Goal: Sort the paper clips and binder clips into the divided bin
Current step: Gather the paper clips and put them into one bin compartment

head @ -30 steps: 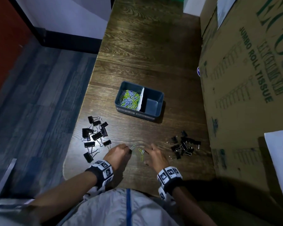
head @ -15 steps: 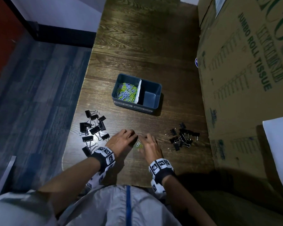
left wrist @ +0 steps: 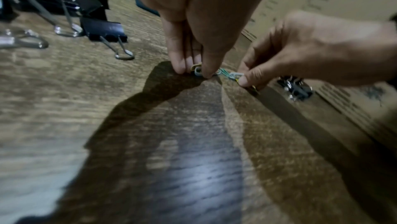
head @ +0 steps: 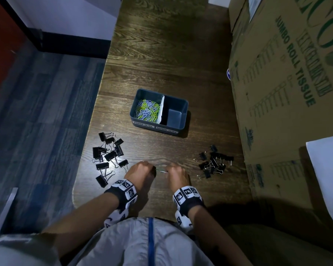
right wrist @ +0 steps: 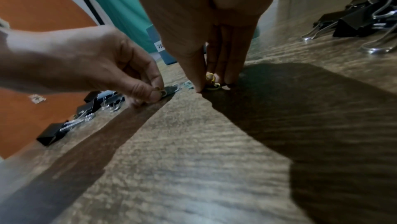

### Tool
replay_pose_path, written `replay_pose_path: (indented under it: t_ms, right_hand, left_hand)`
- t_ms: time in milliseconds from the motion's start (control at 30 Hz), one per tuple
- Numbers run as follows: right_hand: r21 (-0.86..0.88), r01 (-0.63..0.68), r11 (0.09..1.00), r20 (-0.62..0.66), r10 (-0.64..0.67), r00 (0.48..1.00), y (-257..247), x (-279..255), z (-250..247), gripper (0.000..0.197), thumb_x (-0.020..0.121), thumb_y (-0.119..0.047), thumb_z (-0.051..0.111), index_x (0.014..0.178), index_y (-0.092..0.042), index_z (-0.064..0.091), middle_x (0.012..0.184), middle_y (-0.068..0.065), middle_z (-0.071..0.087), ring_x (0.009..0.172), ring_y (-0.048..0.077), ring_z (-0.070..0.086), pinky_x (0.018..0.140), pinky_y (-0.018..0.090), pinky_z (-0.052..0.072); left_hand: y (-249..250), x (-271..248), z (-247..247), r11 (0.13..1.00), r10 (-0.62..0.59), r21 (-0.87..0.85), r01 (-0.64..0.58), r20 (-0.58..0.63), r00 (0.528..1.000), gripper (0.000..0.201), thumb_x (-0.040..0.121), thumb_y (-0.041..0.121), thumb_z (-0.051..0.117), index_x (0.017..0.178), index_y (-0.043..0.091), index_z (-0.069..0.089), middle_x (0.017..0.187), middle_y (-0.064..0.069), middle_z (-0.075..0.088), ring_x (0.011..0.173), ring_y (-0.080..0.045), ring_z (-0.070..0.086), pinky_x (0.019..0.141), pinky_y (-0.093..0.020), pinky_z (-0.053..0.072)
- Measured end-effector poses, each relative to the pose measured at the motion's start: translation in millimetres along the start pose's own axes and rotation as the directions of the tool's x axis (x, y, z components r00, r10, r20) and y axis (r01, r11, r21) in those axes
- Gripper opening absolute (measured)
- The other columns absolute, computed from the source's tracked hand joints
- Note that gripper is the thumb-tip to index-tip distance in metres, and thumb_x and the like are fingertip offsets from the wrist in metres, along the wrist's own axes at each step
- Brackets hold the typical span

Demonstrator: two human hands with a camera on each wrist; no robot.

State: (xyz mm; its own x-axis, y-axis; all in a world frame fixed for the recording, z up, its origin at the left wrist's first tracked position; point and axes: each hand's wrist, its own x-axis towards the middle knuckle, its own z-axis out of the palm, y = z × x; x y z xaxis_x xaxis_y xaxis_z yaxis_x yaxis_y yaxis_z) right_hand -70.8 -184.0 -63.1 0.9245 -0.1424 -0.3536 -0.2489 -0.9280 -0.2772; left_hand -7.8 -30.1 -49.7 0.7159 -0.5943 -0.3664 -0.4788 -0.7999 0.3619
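A dark blue divided bin point(head: 182, 110) stands mid-table; its left compartment holds green and lilac paper clips point(head: 146, 111), its right one is bare. At the near edge my left hand point(head: 152, 169) and right hand point(head: 169, 172) are close together on the table. Each pinches loose paper clips point(head: 161, 171) lying between them. In the left wrist view my left hand point(left wrist: 194, 73) pinches a pale clip point(left wrist: 198, 71). In the right wrist view my right hand point(right wrist: 212, 86) pinches a yellow clip point(right wrist: 211, 79).
Large black binder clips point(head: 109, 154) lie in a pile left of my hands. Smaller black binder clips point(head: 213, 162) lie to the right. A tall cardboard box point(head: 280, 83) walls the table's right side. The table's left edge point(head: 85, 150) drops to the floor.
Both hands have curled from spread fingers over the loose paper clips to a pinch on them. The binder clip piles and the bin have not moved.
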Motion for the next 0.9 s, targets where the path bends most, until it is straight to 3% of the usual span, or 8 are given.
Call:
replay_pose_path:
  t_ms: [67, 200, 333, 467, 567, 667, 800, 900]
  right_hand:
    - [-0.01, -0.054, 0.998, 0.023, 0.054, 0.998, 0.5, 1.8, -3.5, 0.019, 0.089, -0.01, 0.063, 0.1, -0.022, 0.073, 0.098, 0.005, 0.072, 0.087, 0.027, 0.069, 0.074, 0.037, 0.057]
    - [0.03, -0.099, 0.995, 0.057, 0.097, 0.994, 4.4, 4.2, -9.1, 0.011, 0.091, -0.019, 0.062, 0.093, -0.02, 0.073, 0.084, 0.007, 0.071, 0.08, 0.027, 0.068, 0.07, 0.035, 0.057]
    - [0.082, -0.071, 0.994, 0.022, 0.069, 0.997, 9.6, 2.6, -5.0, 0.016, 0.087, -0.012, 0.063, 0.09, -0.023, 0.073, 0.079, 0.005, 0.071, 0.073, 0.026, 0.067, 0.065, 0.034, 0.056]
    - [0.296, -0.133, 0.946, -0.025, 0.147, 0.989, 20.8, -1.4, -3.6, 0.015, 0.076, -0.01, 0.077, 0.073, -0.024, 0.077, 0.066, -0.001, 0.07, 0.061, 0.016, 0.064, 0.058, 0.025, 0.051]
    - [0.407, -0.266, 0.874, 0.031, 0.278, 0.96, 22.6, -0.3, -6.2, 0.01, 0.073, -0.015, 0.083, 0.072, -0.024, 0.078, 0.074, -0.005, 0.074, 0.068, 0.01, 0.067, 0.066, 0.019, 0.048]
    - [0.348, -0.375, 0.859, 0.089, 0.368, 0.926, 17.0, 2.1, -8.6, 0.012, 0.075, -0.023, 0.08, 0.067, -0.031, 0.074, 0.078, -0.007, 0.074, 0.074, 0.015, 0.069, 0.069, 0.025, 0.055]
    - [0.252, -0.374, 0.892, 0.097, 0.362, 0.927, 7.7, 2.5, -11.1, 0.014, 0.079, -0.02, 0.074, 0.069, -0.031, 0.071, 0.078, -0.008, 0.071, 0.076, 0.015, 0.066, 0.067, 0.027, 0.055]
    - [0.265, -0.402, 0.877, 0.14, 0.377, 0.916, 7.8, 2.4, -16.9, 0.012, 0.075, -0.021, 0.076, 0.07, -0.031, 0.072, 0.08, -0.008, 0.072, 0.076, 0.014, 0.066, 0.067, 0.023, 0.053]
  left_hand:
    - [-6.8, -2.4, -0.1, 0.994, -0.089, -0.068, 0.089, -0.004, 0.996, 0.014, 0.091, 0.023, 0.055, 0.091, 0.016, 0.067, 0.093, -0.007, 0.067, 0.075, -0.022, 0.061, 0.067, -0.027, 0.047]
    - [-15.8, -7.8, -4.9, 0.965, -0.2, -0.178, 0.192, -0.03, 0.979, 0.016, 0.084, 0.018, 0.057, 0.08, 0.02, 0.072, 0.08, -0.001, 0.07, 0.07, -0.02, 0.061, 0.063, -0.023, 0.046]
    - [-30.7, -13.2, -11.6, 0.944, -0.151, -0.303, 0.129, -0.05, 0.987, 0.012, 0.08, 0.014, 0.069, 0.075, 0.024, 0.071, 0.074, 0.004, 0.069, 0.069, -0.014, 0.064, 0.067, -0.022, 0.052]
    - [-37.7, -10.2, -48.8, 0.909, -0.119, -0.417, 0.011, -0.234, 0.965, 0.018, 0.078, 0.008, 0.074, 0.073, 0.023, 0.066, 0.07, 0.01, 0.063, 0.065, -0.004, 0.059, 0.063, -0.022, 0.051]
    - [-35.2, 9.9, -93.6, 0.876, -0.178, -0.48, -0.055, -0.427, 0.887, 0.01, 0.081, 0.011, 0.074, 0.076, 0.017, 0.069, 0.069, 0.007, 0.065, 0.061, -0.005, 0.059, 0.059, -0.018, 0.048]
    - [-32.9, 42.7, -131.8, 0.869, -0.243, -0.493, -0.048, -0.508, 0.826, 0.005, 0.084, 0.02, 0.073, 0.082, 0.017, 0.069, 0.072, 0.008, 0.066, 0.063, -0.001, 0.06, 0.058, -0.012, 0.045]
    - [-37.2, 85.8, -156.4, 0.88, -0.268, -0.475, 0.007, -0.485, 0.833, 0.014, 0.081, 0.023, 0.076, 0.091, 0.016, 0.071, 0.077, 0.001, 0.07, 0.069, -0.01, 0.064, 0.071, -0.028, 0.056]
    - [-43.3, 92.6, -152.8, 0.898, -0.251, -0.439, 0.024, -0.469, 0.847, 0.026, 0.081, 0.026, 0.077, 0.103, 0.014, 0.07, 0.088, -0.005, 0.071, 0.077, -0.018, 0.066, 0.075, -0.033, 0.056]
